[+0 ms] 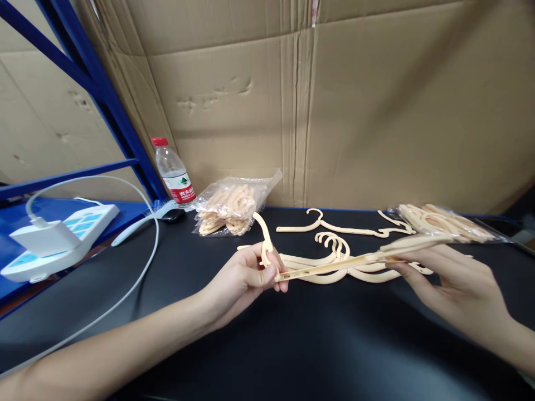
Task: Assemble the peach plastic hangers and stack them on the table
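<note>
My left hand (246, 278) pinches the hook end of a cream plastic hanger (334, 264), fingers closed round it. My right hand (455, 278) grips the same hanger's other arm, held level just above the black tabletop (292, 345). Beneath it lies a small pile of matching hangers (338, 273), and a single hanger (334, 227) lies further back.
Two clear bags of hangers rest near the cardboard wall (334, 111): one (229, 206) at centre left, one (447, 221) at right. A water bottle (173, 172) stands by the blue rack (104, 100). A white power strip (58, 239) with a plugged charger and a pale cable (142, 273) lie left.
</note>
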Motion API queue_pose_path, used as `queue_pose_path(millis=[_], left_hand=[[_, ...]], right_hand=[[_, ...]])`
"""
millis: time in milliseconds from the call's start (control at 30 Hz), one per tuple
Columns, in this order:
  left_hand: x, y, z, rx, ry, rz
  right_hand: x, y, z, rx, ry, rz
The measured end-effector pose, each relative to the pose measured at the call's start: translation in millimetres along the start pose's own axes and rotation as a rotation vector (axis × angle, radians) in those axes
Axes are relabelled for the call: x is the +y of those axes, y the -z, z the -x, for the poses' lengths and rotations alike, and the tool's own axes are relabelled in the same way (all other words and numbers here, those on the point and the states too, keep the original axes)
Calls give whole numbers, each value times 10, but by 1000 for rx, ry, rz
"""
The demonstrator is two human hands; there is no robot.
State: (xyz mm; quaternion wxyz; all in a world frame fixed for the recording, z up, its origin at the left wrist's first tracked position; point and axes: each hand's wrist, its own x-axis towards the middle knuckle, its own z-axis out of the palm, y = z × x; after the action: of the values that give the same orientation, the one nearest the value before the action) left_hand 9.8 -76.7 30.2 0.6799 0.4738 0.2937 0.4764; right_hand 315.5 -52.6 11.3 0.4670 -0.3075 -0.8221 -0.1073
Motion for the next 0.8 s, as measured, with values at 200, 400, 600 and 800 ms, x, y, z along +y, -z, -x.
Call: queue_pose_path(millis=[200,400,600,800], left_hand=[[16,-3,6,-8,-1,8],[13,15,-4,-23,-31,-13],[-2,26,-6,3,-61,-58],[-14,48,0,27,-106,-91]], right_hand=[[-14,5,-12,-15,-12,-22],[-5,-1,1,22,-21,0],[-23,10,8,1,38,-15],[-80,-9,49,-2,67,42]])
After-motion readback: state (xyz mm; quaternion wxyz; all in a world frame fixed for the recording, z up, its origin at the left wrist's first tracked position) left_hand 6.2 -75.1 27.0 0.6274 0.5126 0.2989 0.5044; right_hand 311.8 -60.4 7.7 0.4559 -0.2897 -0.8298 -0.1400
